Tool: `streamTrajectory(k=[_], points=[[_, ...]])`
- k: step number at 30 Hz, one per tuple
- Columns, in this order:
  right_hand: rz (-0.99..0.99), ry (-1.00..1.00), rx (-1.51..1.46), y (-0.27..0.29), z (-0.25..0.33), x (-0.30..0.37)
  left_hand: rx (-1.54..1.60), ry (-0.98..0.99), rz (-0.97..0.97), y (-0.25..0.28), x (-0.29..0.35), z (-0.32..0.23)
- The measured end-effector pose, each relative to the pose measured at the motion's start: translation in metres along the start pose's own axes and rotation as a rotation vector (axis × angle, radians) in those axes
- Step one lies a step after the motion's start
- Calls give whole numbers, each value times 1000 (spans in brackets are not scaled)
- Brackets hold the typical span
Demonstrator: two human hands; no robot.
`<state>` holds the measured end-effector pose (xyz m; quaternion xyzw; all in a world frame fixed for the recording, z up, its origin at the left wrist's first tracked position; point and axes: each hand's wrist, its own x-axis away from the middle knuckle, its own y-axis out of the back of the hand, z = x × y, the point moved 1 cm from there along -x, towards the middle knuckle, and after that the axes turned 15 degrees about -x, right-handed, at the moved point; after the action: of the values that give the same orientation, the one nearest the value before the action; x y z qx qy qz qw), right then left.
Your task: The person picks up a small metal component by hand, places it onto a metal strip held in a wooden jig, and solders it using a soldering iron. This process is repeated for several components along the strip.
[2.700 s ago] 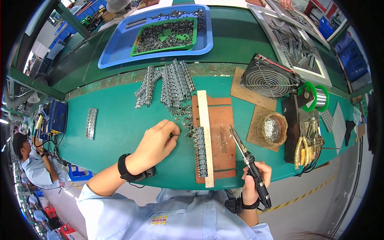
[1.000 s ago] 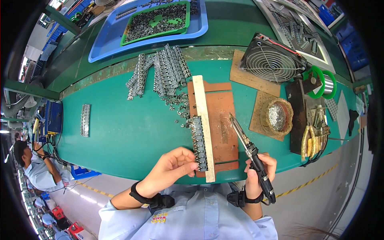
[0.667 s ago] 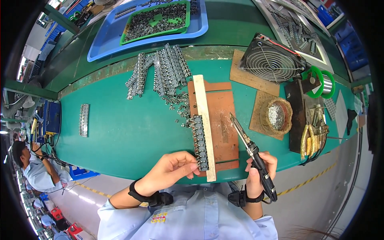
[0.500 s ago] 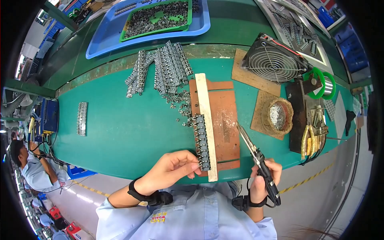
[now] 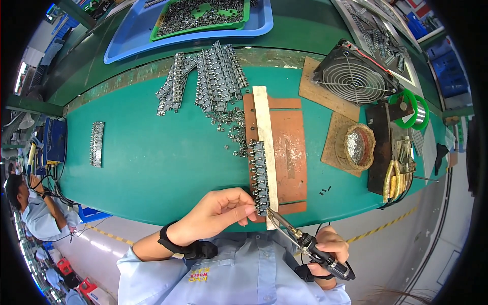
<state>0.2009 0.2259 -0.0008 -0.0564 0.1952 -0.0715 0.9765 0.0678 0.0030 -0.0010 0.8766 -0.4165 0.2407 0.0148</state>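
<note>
A strip of small circuit boards (image 5: 260,170) lies lengthwise along a pale wooden bar (image 5: 263,117) on a brown board (image 5: 290,152). At the strip's near end, my left hand (image 5: 223,211) has thumb and forefinger pinched together; whatever is between them is too small to make out. My right hand (image 5: 330,249) grips a black-handled soldering iron (image 5: 307,244) with a thin metal guide beside its shaft. Its tip meets the near end of the strip, close to my left fingertips. Loose small metal parts (image 5: 236,127) are scattered left of the brown board.
Stacked board strips (image 5: 216,79) lie behind; one strip (image 5: 96,145) sits far left. A blue tray (image 5: 114,51) holds a green tray (image 5: 246,18) of parts. Rightward are a fan (image 5: 356,73), a round pot (image 5: 351,150), a solder wire spool (image 5: 419,112) and small dark pieces (image 5: 324,191).
My right hand has brought the soldering iron down and left, from above the brown board to the strip's near end. The left hand keeps its pinch there. The view has shifted slightly.
</note>
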Motion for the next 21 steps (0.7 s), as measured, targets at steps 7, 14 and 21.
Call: streamTrajectory(k=[7,14,21], points=[[44,-22,28,-2,0,-3,-6,6,2,-1,-1,0],[68,-19,39,-3,-2,-5,-23,-2,8,0,-1,-1],[90,-21,27,-4,-3,-8,-9,-8,22,0,-1,1]])
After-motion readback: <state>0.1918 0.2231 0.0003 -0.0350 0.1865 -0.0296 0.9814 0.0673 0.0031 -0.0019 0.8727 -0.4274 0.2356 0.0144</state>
